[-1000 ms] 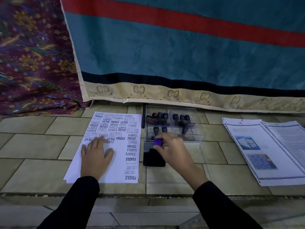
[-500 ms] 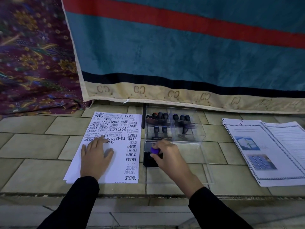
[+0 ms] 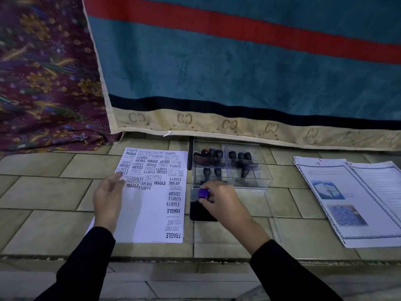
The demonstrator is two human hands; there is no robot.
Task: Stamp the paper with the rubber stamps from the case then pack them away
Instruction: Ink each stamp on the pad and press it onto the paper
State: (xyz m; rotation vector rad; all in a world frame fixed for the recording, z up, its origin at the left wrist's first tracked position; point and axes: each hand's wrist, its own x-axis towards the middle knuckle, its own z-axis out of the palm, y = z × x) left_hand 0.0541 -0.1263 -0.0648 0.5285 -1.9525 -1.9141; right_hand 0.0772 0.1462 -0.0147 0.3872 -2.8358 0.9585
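Note:
A white paper [image 3: 149, 216] covered with black stamped words lies on the tiled floor. My left hand [image 3: 108, 198] is at the sheet's left edge with its fingers fairly straight, raised a little over the paper. My right hand [image 3: 219, 198] grips a purple-topped rubber stamp [image 3: 203, 193] and holds it down on the black ink pad [image 3: 200, 211]. Just behind it stands the clear plastic case [image 3: 260, 170] with several dark-handled stamps [image 3: 213, 154] inside.
A stack of printed documents [image 3: 351, 205] lies to the right on the floor. A blue, red-striped cloth [image 3: 238, 72] hangs behind the case, and a patterned maroon fabric [image 3: 43, 83] fills the left. The case's clear lid [image 3: 273, 222] lies flat in front.
My right hand brought the purple stamp down from beside the case onto the ink pad. My left hand lifted off the paper and shifted toward its left edge.

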